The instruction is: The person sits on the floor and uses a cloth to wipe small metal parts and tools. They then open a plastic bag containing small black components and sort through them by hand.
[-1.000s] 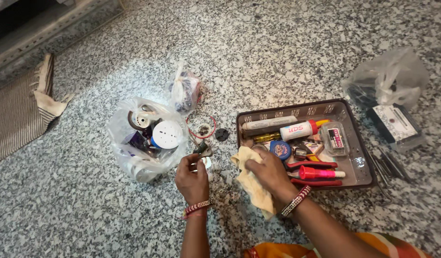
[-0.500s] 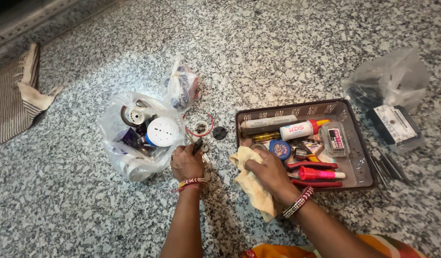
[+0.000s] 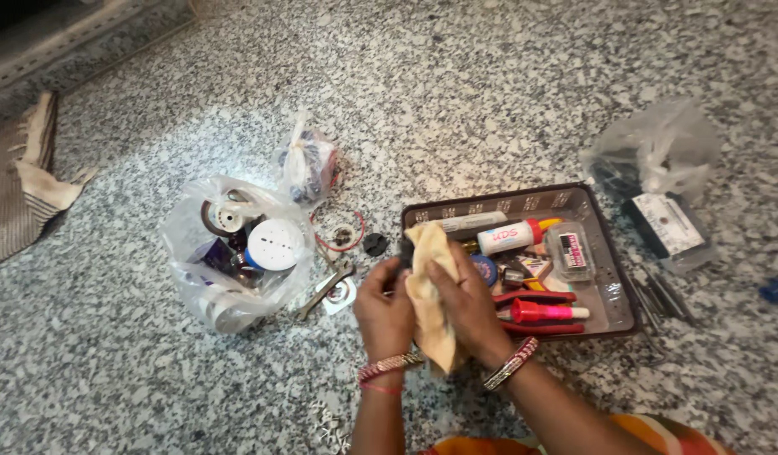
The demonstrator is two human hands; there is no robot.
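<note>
Head view: left hand [image 3: 385, 310] and right hand [image 3: 466, 302] both grip 1 yellow cloth [image 3: 428, 295], at 9 o'clock of the brown tray [image 3: 612, 291]; plastic bag [image 3: 229, 253] farther toward 9.

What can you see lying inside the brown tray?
Inside the brown tray lie a white tube, a red-capped bottle, a clear plastic box, a round blue tin and red-handled pliers. The yellow cloth and right hand cover its left end.
</note>
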